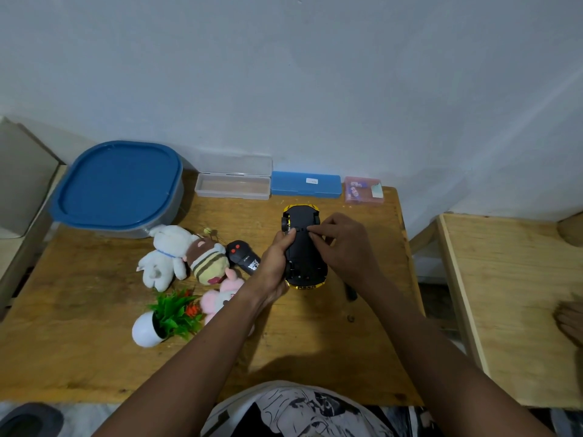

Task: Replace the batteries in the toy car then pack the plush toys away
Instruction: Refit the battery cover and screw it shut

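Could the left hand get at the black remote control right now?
Probably not at once: the left hand grips the upturned toy car, so it would have to let go first. The remote lies right beside that wrist.

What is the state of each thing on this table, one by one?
Yellow toy car: upside down, gripped by left hand; right hand pinches at its underside.
Grey container with blue lid: lid on.
Clear plastic case: open.
Blue plastic case: closed.
White pot with green plant: lying on its side.
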